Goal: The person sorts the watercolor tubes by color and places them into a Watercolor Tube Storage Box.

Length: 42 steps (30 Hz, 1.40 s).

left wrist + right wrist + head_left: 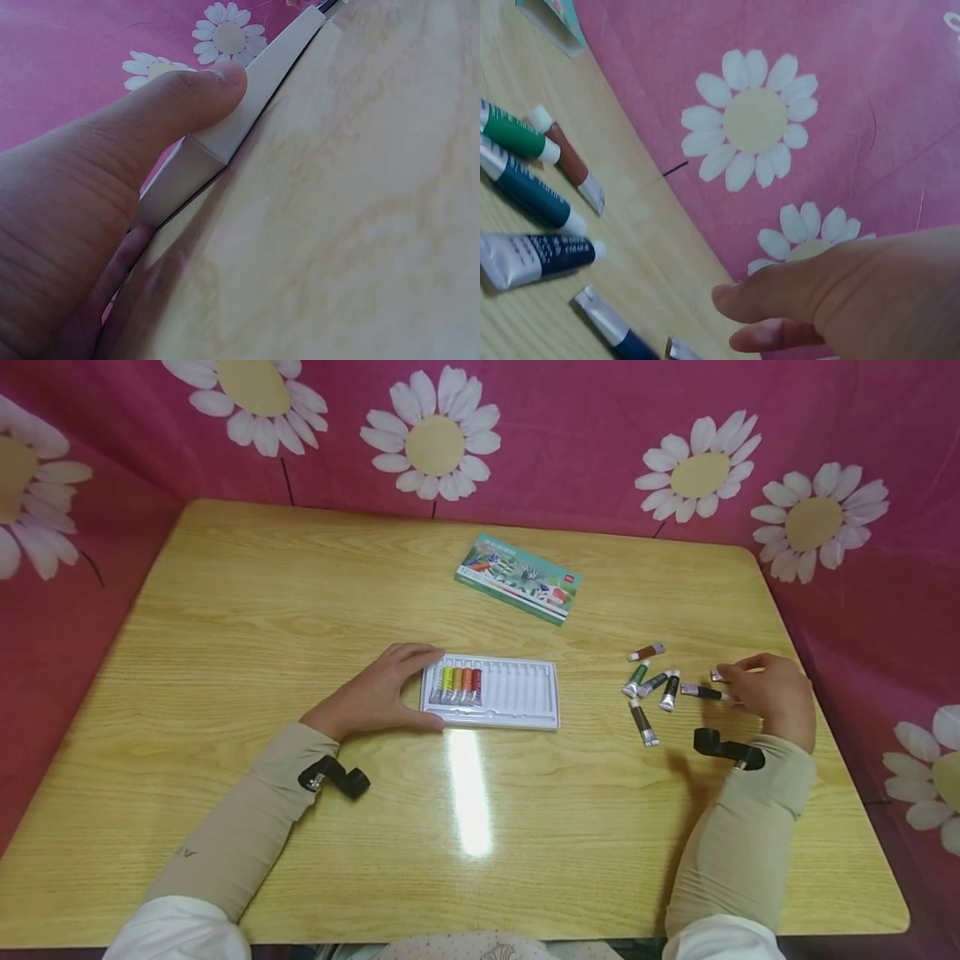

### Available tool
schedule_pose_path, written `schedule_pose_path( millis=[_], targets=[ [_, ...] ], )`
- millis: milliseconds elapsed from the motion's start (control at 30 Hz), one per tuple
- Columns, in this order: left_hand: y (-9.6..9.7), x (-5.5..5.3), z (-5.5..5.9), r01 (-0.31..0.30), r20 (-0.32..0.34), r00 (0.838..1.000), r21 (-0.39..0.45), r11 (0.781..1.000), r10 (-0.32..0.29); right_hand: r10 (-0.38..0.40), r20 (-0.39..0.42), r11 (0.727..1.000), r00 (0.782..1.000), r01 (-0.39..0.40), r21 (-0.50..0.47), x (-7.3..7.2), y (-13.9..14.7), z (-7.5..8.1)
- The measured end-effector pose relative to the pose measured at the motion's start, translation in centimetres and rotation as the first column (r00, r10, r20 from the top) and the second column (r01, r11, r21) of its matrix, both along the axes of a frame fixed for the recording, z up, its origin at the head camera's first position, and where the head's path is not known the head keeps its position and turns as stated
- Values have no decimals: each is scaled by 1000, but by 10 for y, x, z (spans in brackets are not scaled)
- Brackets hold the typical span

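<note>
My left hand (382, 689) grips the left end of a white plastic tray (517, 721), its thumb (217, 90) on the front side wall. Yellow, ochre, orange and red paint tubes (467, 685) lie side by side in the tray's left slots; the right slots hold none. On the right, my right hand (768, 693) hovers low over the loose tubes, thumb and finger apart. One tube (716, 675) shows only its silver end by the fingertips, the rest hidden. Just below it lies a dark blue tube (615, 326).
Left of my right hand, loose tubes lie scattered: a brown tube (647, 652), a green one (637, 677), a teal one (529, 191), a navy one (544, 259) and a dark one (642, 723). Behind the tray rests a green printed box (517, 578). Flowered pink cloth (562, 443) borders the table.
</note>
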State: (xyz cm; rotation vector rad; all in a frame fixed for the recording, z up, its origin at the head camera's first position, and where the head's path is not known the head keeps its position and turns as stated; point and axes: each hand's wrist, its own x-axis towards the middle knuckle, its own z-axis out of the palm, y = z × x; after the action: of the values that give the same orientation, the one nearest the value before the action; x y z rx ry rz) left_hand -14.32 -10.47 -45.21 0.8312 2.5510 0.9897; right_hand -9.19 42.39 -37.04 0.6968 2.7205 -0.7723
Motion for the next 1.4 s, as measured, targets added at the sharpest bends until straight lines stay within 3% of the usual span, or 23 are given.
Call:
schedule_pose_path(
  millis=[133,300,433,700,967,1400],
  targets=[
    [-1,0,0,-8,-4,1000,-4,1000,8,-97,-2,992,995,97,78,-7,-2,-11],
    [-1,0,0,-9,6,1000,-3,1000,9,-159,-16,986,987,160,48,-6,3,-15],
    [-1,-1,0,-7,3,1000,0,1000,7,-197,-76,979,977,201,39,-6,5,-22],
    [-1,0,1,3,2,1000,-1,1000,-3,-339,-203,934,919,354,45,-9,8,-42],
    [-1,0,0,5,-5,1000,2,1000,-5,-325,-226,934,918,349,77,-12,10,-52],
    [-1,-2,-2,11,-17,1000,0,1000,-11,-330,-218,942,919,334,-18,-21,-1,-50]
  ],
)
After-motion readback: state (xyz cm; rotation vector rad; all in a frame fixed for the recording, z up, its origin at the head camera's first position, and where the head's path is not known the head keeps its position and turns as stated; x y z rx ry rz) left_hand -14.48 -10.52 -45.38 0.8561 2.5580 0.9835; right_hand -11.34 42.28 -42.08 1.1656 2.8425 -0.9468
